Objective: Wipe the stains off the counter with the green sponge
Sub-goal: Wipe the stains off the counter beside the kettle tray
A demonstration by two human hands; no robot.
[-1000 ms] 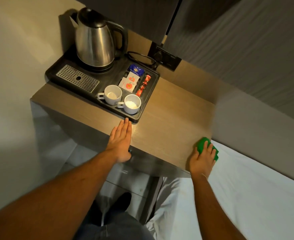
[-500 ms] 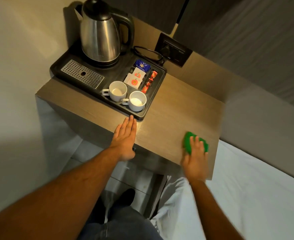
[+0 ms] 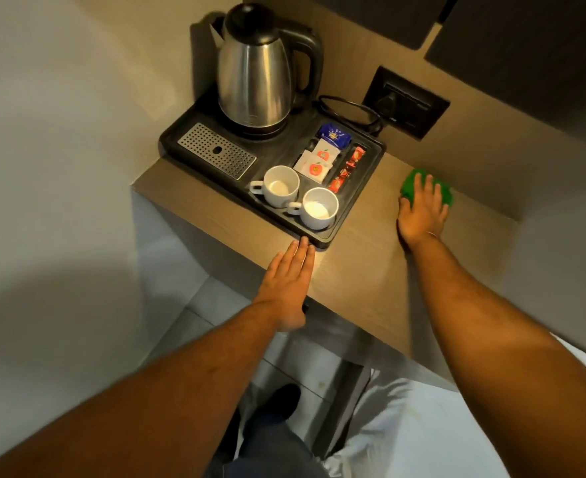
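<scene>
The green sponge (image 3: 411,186) lies on the wooden counter (image 3: 360,270) near the back wall, just right of the tray. My right hand (image 3: 422,210) presses flat on top of it, fingers spread over it, so only the sponge's far edges show. My left hand (image 3: 290,281) rests flat and empty on the counter's front edge, fingertips touching the tray's near corner. No stains are plain to see on the wood.
A black tray (image 3: 362,188) fills the counter's left part, holding a steel kettle (image 3: 255,70), two white cups (image 3: 281,186), sachets (image 3: 315,163) and a metal drip grate (image 3: 215,155). A wall socket (image 3: 409,101) with a cord sits behind. White bedding (image 3: 405,426) lies at lower right.
My right hand has slid the sponge from the counter's front right corner away from me to the back, beside the tray. My left hand stays put.
</scene>
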